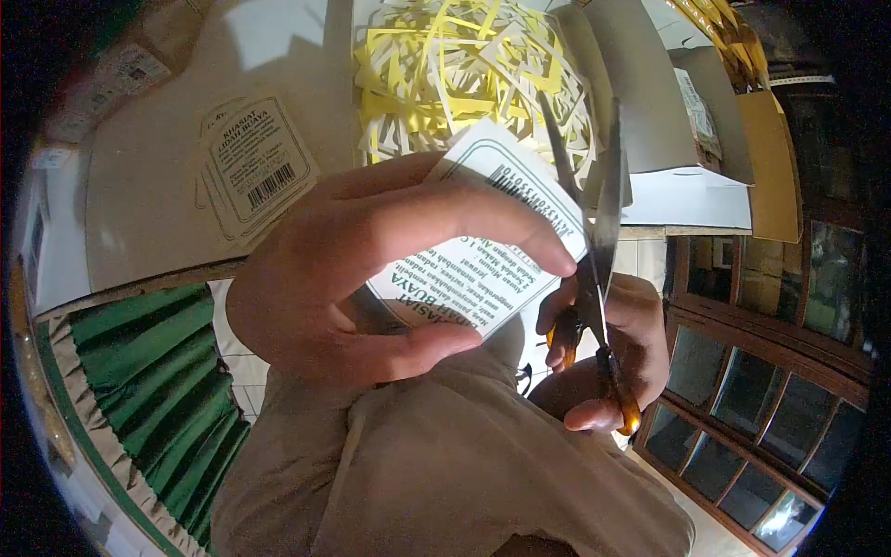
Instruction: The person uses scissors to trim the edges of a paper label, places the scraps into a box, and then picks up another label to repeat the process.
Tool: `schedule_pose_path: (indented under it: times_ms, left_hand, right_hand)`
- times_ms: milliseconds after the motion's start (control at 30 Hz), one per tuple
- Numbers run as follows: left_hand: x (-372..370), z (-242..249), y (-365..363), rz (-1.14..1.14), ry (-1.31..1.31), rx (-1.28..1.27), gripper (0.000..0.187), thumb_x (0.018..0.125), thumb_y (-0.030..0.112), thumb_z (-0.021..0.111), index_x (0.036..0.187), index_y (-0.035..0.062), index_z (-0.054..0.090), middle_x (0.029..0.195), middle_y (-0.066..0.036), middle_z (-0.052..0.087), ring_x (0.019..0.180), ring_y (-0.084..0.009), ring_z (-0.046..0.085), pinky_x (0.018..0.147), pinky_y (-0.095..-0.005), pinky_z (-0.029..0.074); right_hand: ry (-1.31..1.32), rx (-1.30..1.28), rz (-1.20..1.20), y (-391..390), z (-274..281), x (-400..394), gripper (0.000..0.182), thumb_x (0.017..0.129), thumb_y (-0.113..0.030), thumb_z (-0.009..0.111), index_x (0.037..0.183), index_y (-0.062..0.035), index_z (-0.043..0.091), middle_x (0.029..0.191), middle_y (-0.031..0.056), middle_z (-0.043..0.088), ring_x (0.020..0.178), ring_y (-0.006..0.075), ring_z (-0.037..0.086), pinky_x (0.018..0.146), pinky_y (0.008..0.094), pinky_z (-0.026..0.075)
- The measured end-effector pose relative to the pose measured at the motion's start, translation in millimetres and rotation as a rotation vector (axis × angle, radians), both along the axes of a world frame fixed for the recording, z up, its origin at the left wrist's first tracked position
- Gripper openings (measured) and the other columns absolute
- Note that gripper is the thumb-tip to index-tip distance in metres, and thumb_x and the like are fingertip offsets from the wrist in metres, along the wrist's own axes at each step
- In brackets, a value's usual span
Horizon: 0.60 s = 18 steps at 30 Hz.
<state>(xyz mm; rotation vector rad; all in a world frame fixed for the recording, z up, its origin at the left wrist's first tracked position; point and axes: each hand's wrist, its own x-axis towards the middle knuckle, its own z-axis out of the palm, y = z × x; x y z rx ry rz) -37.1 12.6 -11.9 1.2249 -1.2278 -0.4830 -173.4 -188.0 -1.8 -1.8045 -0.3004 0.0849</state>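
Observation:
My left hand (371, 251) is closed round a white printed label (501, 223) with a green border, its thumb and fingers at the label's edges. Scissors (603, 223) with orange-brown handles are in my right hand (613, 353), their blades parted and pointing away from me, beside the label's right corner. The label's text appears upside down, and my fingers cover part of it. On the table to the left lie several cut labels (251, 162) in an overlapping stack.
A box of yellow and white paper strips (473, 74) stands beyond my hands. Right of it are cardboard pieces (770, 167) and a plastic-wrapped packet (696, 111). A green pleated cloth (148, 399) hangs at the lower left; a wooden glass-paned cabinet (742, 399) stands at right.

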Motion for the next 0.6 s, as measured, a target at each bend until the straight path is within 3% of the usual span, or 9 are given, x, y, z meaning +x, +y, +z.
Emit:
schedule_pose_path:
  times_ms: [200,600]
  left_hand:
    - [1.8,1.1,-0.6,-0.017,-0.088,-0.001,0.039,0.059,0.003,0.067,0.096,-0.0015,0.058,0.090,-0.015,0.059,0.082,-0.0224,0.057,0.071,-0.0294,0.043]
    - [0.7,-3.5,0.2,-0.081,0.005,-0.028,0.039,0.058,0.000,0.066,0.097,-0.0030,0.058,0.089,-0.016,0.059,0.081,-0.0230,0.058,0.070,-0.0301,0.043]
  right_hand:
    - [0.018,-0.059,0.047,-4.2,0.4,-1.0,0.064,0.050,-0.031,0.082,0.090,0.0105,0.054,0.061,0.0065,0.049,0.051,0.0136,0.051,0.044,0.0224,0.041]
    - [-0.058,0.039,0.071,-2.4,0.3,1.4,0.060,0.051,-0.031,0.081,0.088,0.0084,0.055,0.063,0.0065,0.050,0.050,0.0140,0.051,0.043,0.0225,0.041]
